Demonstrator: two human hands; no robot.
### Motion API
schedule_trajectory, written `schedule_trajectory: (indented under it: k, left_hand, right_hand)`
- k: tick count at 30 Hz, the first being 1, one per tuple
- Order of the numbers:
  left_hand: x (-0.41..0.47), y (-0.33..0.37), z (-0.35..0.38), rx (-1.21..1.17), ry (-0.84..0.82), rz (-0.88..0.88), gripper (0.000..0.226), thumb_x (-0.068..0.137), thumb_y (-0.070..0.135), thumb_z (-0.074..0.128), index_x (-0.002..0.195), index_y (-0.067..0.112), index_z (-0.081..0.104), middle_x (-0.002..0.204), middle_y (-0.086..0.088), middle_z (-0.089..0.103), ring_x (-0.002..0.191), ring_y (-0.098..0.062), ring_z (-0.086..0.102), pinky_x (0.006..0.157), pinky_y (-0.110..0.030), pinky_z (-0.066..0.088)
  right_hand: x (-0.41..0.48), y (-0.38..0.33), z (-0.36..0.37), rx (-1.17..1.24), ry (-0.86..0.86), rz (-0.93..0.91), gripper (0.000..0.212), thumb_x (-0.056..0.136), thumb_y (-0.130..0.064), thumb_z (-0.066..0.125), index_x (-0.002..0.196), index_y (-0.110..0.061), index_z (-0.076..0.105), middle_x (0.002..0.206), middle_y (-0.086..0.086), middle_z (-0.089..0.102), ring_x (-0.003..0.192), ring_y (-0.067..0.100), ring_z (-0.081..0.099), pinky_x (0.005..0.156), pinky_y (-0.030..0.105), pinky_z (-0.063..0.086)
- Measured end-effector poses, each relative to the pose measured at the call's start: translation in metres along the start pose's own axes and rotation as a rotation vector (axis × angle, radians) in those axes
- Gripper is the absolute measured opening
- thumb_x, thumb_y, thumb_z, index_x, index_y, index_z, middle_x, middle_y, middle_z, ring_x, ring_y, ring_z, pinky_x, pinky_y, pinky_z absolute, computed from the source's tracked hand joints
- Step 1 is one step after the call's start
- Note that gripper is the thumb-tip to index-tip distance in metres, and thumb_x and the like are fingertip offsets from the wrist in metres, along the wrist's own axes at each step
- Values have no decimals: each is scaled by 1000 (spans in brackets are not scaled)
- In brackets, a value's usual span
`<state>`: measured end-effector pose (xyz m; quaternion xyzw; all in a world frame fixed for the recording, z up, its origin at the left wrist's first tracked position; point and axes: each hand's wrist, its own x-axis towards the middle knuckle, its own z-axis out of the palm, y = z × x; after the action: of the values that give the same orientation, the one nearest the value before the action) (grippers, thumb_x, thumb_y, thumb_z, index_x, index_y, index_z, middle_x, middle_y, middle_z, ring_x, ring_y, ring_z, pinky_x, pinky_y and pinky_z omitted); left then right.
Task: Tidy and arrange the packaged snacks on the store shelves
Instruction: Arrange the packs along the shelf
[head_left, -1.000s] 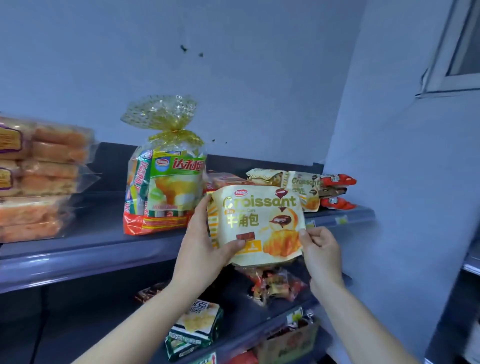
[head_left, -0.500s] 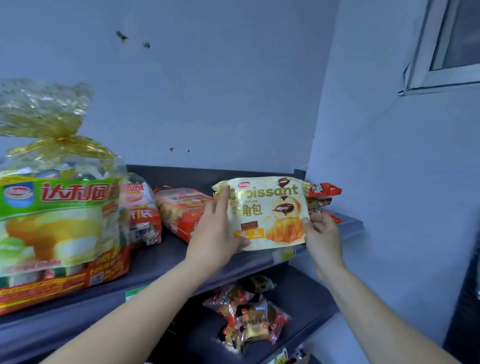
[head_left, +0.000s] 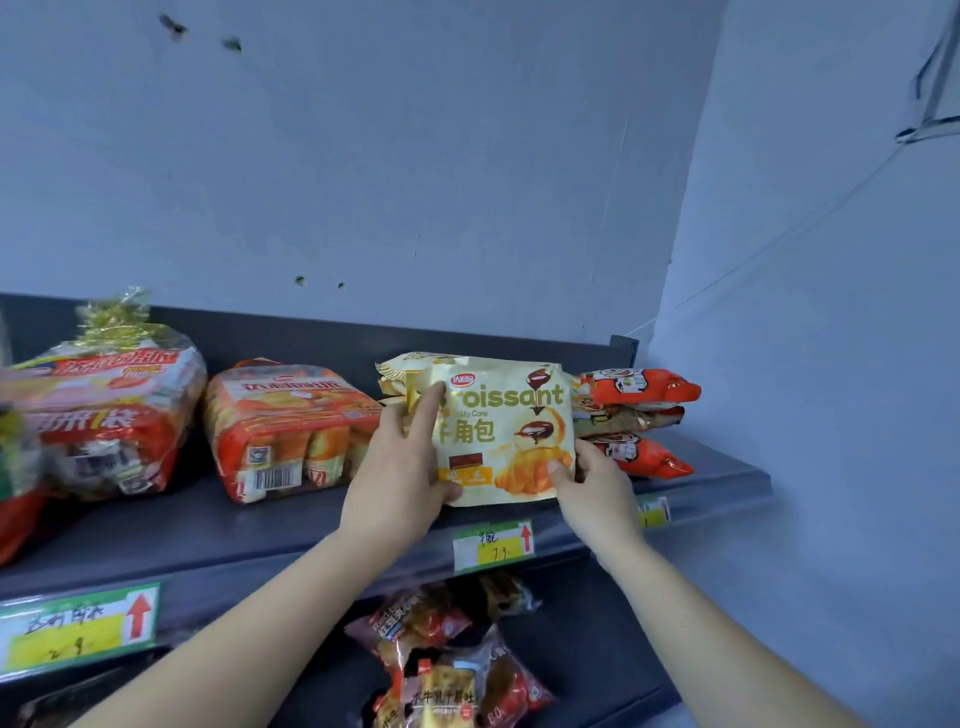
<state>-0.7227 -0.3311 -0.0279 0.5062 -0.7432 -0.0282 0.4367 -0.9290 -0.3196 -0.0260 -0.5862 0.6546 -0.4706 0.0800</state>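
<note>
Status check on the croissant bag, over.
Left hand, right hand both grip croissant bag. Bag upright at shelf front. Red snack packs close on right, orange bread pack left.

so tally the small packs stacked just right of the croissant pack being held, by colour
red packs: 2
gold-brown pack: 1
total: 3

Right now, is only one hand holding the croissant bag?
No, the left hand and the right hand both hold the croissant bag, one at each side.
</note>
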Motion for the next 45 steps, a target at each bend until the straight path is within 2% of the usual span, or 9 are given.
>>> schedule_trajectory:
  k: [4, 8, 13, 17, 24, 30, 37, 41, 45]
  left_hand:
    - [7, 8, 17, 58, 26, -47, 108, 73, 18, 81, 146, 44, 5, 146, -5, 22, 121, -32, 47, 85, -42, 52]
    - [14, 14, 25, 174, 43, -82, 105, 75, 17, 80, 142, 44, 4, 144, -6, 23, 108, -32, 55, 71, -42, 56]
    - [7, 12, 33, 276, 31, -127, 101, 84, 24, 71, 146, 44, -7, 146, -10, 25, 90, -31, 58, 54, -34, 47]
    - [-4, 15, 29, 345, 31, -112, 100, 87, 32, 68, 148, 42, -11, 145, -11, 30, 103, -32, 57, 63, -35, 48]
    - [-25, 20, 13, 381, 21, -85, 84, 89, 41, 62, 151, 33, 6, 139, -7, 36, 118, -28, 47, 88, -44, 44]
    - [-50, 24, 10, 357, 93, -42, 74, 89, 37, 62, 150, 27, 20, 140, -4, 37, 130, -24, 34, 103, -45, 28]
    - [-86, 11, 7, 340, 214, 181, 50, 77, 18, 75, 124, 13, 58, 112, -9, 57, 104, -31, 53, 79, -43, 42]
    - [-119, -9, 0, 356, 96, 229, 29, 74, 16, 74, 103, 14, 68, 93, -3, 62, 85, -28, 58, 65, -37, 46]
    - [-161, -38, -10, 443, -28, 154, 17, 73, 20, 76, 89, 18, 72, 84, 2, 64, 77, -25, 61, 59, -35, 49]
  right_hand:
    - [19, 17, 3, -54, -46, -19, 19, 95, -34, 50, 109, -26, 59, 95, -8, 63, 91, 18, 59, 77, 37, 50]
    - [30, 31, 11, -131, -75, 7, 25, 95, -45, 45, 109, -28, 57, 95, -8, 63, 94, 24, 59, 90, 48, 46]
    - [28, 43, 21, -168, -14, -12, 30, 95, -48, 42, 109, -25, 56, 99, -3, 65, 95, 27, 60, 88, 42, 41]
    - [21, 46, 25, -135, 47, -31, 28, 95, -45, 44, 98, -20, 57, 94, 2, 65, 93, 29, 58, 86, 45, 43]
    - [3, 38, 13, 11, 52, -48, 26, 92, -31, 57, 111, -15, 60, 112, 5, 64, 109, 29, 53, 85, 40, 46]
    - [-24, 37, 11, 60, 122, -24, 45, 91, -27, 60, 133, -14, 50, 133, 6, 54, 126, 25, 44, 101, 38, 38]
    - [-46, 45, 21, 45, 155, -25, 32, 91, -26, 60, 122, -19, 57, 124, 0, 56, 121, 20, 45, 93, 36, 43]
    - [-72, 43, 39, -32, 109, -82, 27, 89, -22, 61, 116, -17, 60, 121, 0, 54, 114, 19, 49, 81, 25, 38]
    - [-107, 39, 59, -73, 86, -158, 25, 89, -21, 60, 115, -19, 61, 119, -2, 53, 111, 17, 51, 76, 25, 40]
